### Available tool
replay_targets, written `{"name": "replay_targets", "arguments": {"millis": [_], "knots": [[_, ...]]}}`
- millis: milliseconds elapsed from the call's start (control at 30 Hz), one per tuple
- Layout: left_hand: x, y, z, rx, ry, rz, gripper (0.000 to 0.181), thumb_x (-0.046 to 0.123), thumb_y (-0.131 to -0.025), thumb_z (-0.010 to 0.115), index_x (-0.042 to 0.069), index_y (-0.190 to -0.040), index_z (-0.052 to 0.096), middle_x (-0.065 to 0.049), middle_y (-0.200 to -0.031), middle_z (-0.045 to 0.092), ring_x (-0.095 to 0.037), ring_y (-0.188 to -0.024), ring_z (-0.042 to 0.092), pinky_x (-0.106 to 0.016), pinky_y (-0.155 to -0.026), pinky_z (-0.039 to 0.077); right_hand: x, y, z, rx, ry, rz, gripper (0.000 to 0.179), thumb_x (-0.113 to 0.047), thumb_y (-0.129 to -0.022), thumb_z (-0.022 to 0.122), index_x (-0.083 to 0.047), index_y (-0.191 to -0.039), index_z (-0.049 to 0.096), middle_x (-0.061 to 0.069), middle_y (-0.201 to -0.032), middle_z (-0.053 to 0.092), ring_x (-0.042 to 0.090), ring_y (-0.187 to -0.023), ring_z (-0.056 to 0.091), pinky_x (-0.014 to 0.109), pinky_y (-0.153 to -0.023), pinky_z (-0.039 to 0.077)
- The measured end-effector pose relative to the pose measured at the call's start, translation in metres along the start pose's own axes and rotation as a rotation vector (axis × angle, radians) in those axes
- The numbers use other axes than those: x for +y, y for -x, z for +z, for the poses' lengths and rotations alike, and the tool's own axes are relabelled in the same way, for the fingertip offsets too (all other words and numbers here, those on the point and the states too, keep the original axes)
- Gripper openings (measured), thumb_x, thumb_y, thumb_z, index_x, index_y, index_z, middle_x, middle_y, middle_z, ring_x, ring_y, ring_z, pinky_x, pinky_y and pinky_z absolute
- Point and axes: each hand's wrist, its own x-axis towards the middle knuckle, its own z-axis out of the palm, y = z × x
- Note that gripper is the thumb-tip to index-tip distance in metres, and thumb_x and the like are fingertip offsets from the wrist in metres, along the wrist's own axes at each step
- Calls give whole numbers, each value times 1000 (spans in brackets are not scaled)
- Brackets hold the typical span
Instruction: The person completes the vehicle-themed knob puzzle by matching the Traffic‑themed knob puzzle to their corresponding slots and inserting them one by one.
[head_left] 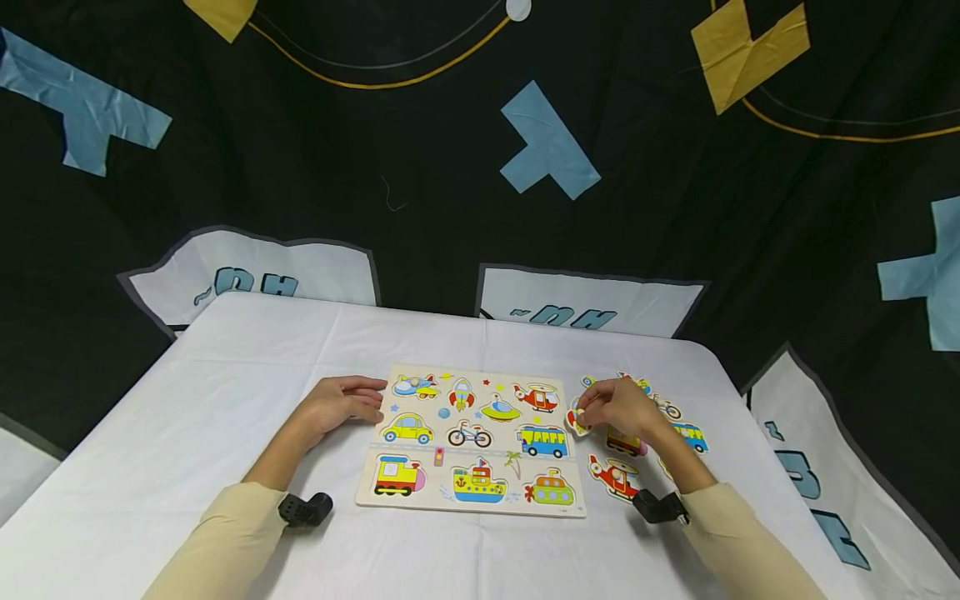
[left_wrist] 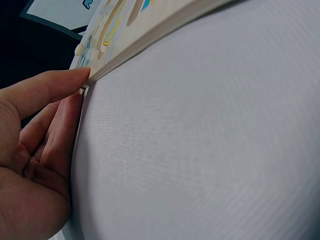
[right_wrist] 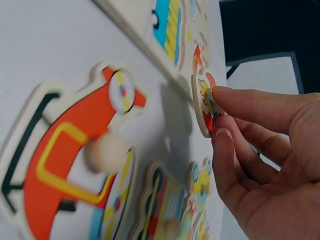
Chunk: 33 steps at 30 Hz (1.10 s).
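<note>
- One board [head_left: 504,429], ten pictures [head_left: 480,485], centre frame.
- Left hand [head_left: 339,408]: fingers relaxed, touching the board's left edge.
- Right hand [head_left: 622,407]: fingers pinching one piece [right_wrist: 203,111] right of the board.
- One helicopter piece [head_left: 613,477], lower right.

Ahead of me, the left white panel [head_left: 330,265] and middle white panel [head_left: 517,292] each show blue letters [head_left: 279,285], an H among them; I cannot make out the right white panel's [head_left: 780,392] lettering [head_left: 798,472], and my puzzle board's [head_left: 441,429] corner marks are too tiny.

Covered, blurred, cropped
Right hand [head_left: 624,407] partly hides its piece [right_wrist: 199,102]; helicopter's [right_wrist: 75,120] knob [right_wrist: 106,152] blurred; left wrist view crops the board [left_wrist: 160,22].
</note>
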Motion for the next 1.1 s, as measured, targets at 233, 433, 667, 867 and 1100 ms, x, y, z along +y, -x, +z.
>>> {"name": "replay_targets", "arguments": {"millis": [233, 433, 667, 867, 1100], "knots": [[-1, -1, 0, 4, -2, 6, 62, 13, -78, 83, 7, -137, 63, -10, -117, 75, -16, -101, 71, -41, -100, 51, -17, -13, 10, 14, 0, -16, 20, -18, -81, 84, -9, -96, 76, 3, -83, 71, 19, -77, 57, 31, -69, 44], [-1, -1, 0, 7, -4, 16, 63, 12, -77, 83, 7, -137, 63, -10, -116, 75, -15, -100, 71, -39, -97, 52, -31, -23, 21, 22, -46, -24, 19, -18, -79, 84, -9, -94, 77, 2, -82, 71, 19, -80, 57, 31, -70, 43], [-2, -1, 0, 10, -9, 19, 63, 12, -77, 83, 6, -136, 63, -9, -116, 75, -15, -100, 71, -38, -96, 53, -47, -32, 35, 28, -97, -45, 18, -18, -78, 85, -9, -92, 77, 1, -79, 71, 22, -76, 60, 32, -67, 46], [-2, -1, 1, 15, -12, 15, 64, 11, -76, 84, 7, -136, 63, -9, -115, 75, -15, -99, 72, -39, -96, 52, -62, -43, 46, 38, -92, -41, 17, -20, -78, 85, -11, -91, 78, 1, -79, 72, 18, -71, 58, 30, -62, 44], [-1, 0, 1, 14, -8, 10, 63, 11, -76, 84, 7, -136, 63, -9, -114, 75, -15, -98, 71, -40, -98, 51, -80, -54, 61, 40, -88, -15, 18, -24, -79, 85, -13, -91, 78, 1, -86, 76, 18, -76, 63, 30, -69, 48]]}}
